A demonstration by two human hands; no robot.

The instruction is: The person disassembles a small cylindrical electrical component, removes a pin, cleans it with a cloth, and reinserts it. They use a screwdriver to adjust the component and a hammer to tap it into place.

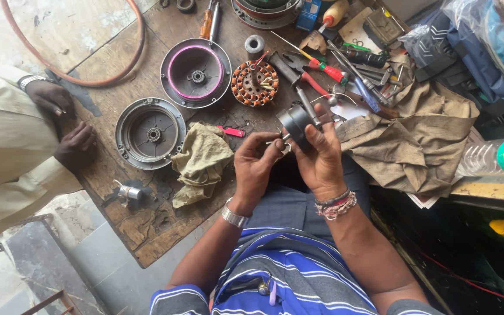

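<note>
My right hand (321,156) grips a small black cylindrical part (294,124), probably a capacitor, over the front edge of the wooden table (147,224). My left hand (256,165) pinches the thin wires or a small metal piece at the part's left side, the fingertips touching it. Just beyond lie a copper-wound fan stator (255,83), a round motor cover with a pink ring (196,72) and a grey motor cover (150,133).
Another person's hands (65,119) rest on the table's left edge. A dirty rag (200,162) lies near my left hand, a brown cloth (415,143) to the right. Screwdrivers and pliers (333,73) are scattered at the back. A plastic bottle (494,157) lies far right.
</note>
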